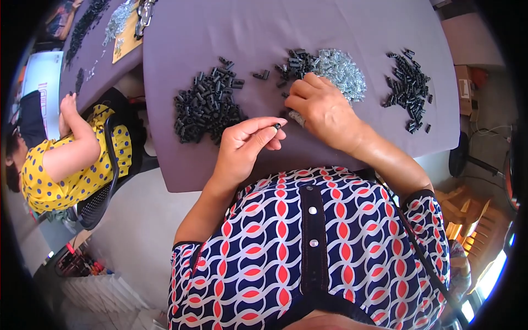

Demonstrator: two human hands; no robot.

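Note:
Between thumb and index finger, my left hand [247,144] pinches a small black cylindrical part [277,126], its end showing past the fingertips. My right hand [325,111] is curled with its fingertips down at the near side of a small black heap [298,63]. Under its bent fingers some small silvery pieces [297,117] peek out, apparently held in the palm. Touching the black heap on the right lies a pile of shiny silvery pieces [342,74] that look like small springs. To the left spreads a large pile of short black tubes [206,104].
A third heap of black parts [408,91] lies at the right of the cloth-covered table [247,27]. A few loose tubes [262,75] sit between the heaps. At left, a co-worker in a dotted yellow top [77,162] sits on a black chair [102,201] by another table.

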